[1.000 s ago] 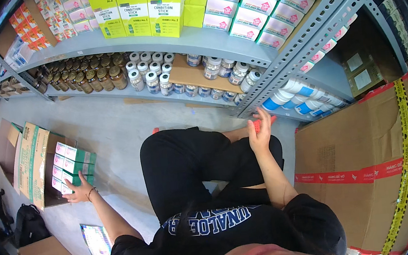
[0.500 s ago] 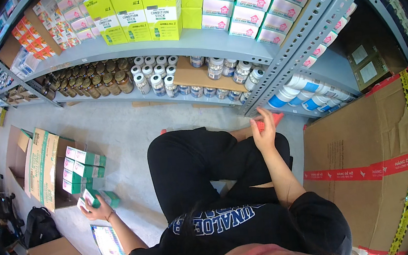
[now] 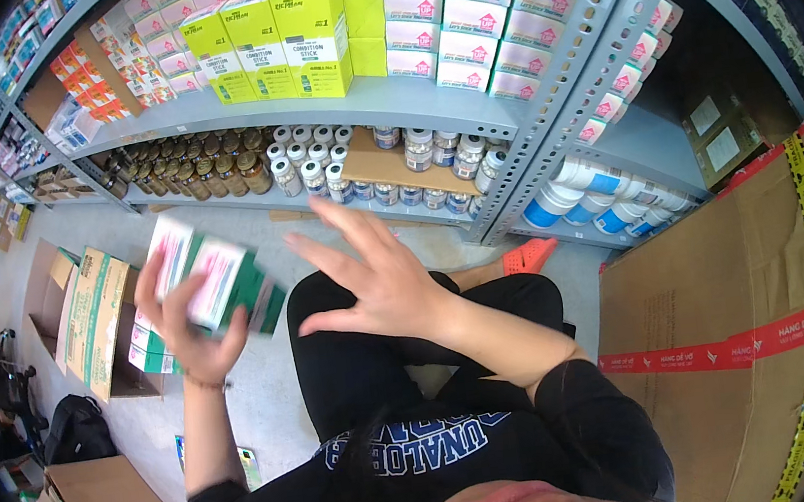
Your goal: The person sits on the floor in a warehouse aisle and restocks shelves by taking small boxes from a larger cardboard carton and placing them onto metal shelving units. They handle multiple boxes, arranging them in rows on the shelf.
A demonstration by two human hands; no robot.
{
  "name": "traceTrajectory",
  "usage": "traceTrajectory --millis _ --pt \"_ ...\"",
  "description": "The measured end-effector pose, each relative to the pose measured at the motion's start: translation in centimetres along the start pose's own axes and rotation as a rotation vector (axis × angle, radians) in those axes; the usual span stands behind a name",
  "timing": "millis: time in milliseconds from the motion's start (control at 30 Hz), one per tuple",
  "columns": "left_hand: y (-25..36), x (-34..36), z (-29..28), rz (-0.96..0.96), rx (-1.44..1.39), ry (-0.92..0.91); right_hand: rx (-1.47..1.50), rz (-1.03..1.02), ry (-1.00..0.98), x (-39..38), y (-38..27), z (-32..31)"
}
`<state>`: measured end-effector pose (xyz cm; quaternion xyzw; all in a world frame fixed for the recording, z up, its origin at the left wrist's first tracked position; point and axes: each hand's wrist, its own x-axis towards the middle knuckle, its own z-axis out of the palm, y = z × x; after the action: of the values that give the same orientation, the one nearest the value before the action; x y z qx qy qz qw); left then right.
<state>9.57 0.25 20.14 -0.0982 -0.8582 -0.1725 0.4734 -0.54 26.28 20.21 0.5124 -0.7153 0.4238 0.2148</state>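
Gripping a small stack of white, green and pink cardboard boxes point(image 3: 207, 278) in the left hand point(image 3: 188, 330), raised above the grey concrete floor point(image 3: 271, 405), just over the open brown carton point(image 3: 93, 321) near the floor's left edge. Spreading the right hand point(image 3: 381, 283) wide open, fingers splayed, holding nothing, just beside the boxes. Sitting before the grey metal shelf point(image 3: 385, 104), its front edge lined with yellow boxes point(image 3: 284, 41) above white-capped bottles point(image 3: 313, 167).

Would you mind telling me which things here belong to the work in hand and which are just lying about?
In hand:
- left hand holding green-and-white boxes
- right hand, open, beside them
- open carton with more such boxes

Lying about:
- black bag
- brown jars on the shelf
- large taped cardboard box
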Motion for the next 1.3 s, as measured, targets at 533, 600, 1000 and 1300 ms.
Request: traceTrajectory --millis 533,600,1000,1300 --pt "7.6 23.4 24.2 0.253 -0.571 0.276 -0.857 0.103 0.465 6.5 9.4 -16.4" --pt "8.2 22.8 25.1 0.259 -0.612 0.230 -1.171 0.019 0.508 6.2 10.8 -16.9" --pt "9.2 20.5 29.4 0.057 -0.845 0.224 -1.577 -0.093 0.426 5.1 16.6 -17.5" --pt "7.4 16.6 29.9 -0.258 -1.038 -0.097 -1.587 -0.117 -0.133 7.2 11.6 -20.6"
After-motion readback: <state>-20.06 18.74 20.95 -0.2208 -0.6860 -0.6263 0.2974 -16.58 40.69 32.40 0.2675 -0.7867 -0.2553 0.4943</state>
